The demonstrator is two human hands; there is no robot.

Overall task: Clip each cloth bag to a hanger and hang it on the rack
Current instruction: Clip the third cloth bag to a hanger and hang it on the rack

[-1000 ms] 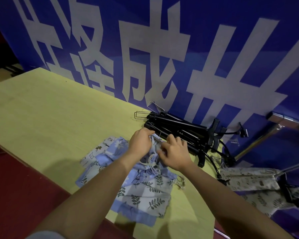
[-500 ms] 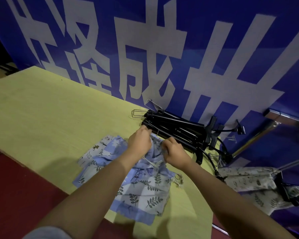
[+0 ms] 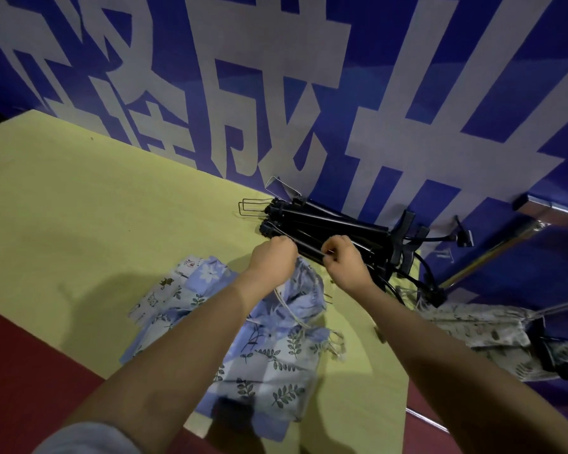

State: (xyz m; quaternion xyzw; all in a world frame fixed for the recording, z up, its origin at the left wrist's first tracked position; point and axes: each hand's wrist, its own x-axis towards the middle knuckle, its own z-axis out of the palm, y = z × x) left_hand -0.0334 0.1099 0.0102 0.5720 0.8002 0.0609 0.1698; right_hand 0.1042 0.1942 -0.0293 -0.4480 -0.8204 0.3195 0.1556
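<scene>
A blue floral cloth bag (image 3: 300, 298) with white drawstrings is raised at its gathered top edge off a pile of patterned cloth bags (image 3: 263, 362) on the yellow-green table (image 3: 79, 217). My left hand (image 3: 273, 262) is fisted on the bag's top edge. My right hand (image 3: 343, 262) pinches the same edge or its drawstring just to the right. A stack of black clip hangers (image 3: 335, 224) lies right behind both hands, against the wall. A grey leaf-print bag (image 3: 479, 332) hangs on a hanger at the right, below the rack's metal bars (image 3: 492, 253).
A blue banner with large white characters (image 3: 309, 93) stands close behind the table. The table's front edge runs diagonally, with red floor (image 3: 30, 371) below it. The rack frame occupies the space right of the table.
Both hands have moved up and slightly apart towards the hangers, pulling the blue bag's top edge up off the pile. The camera has tilted a little.
</scene>
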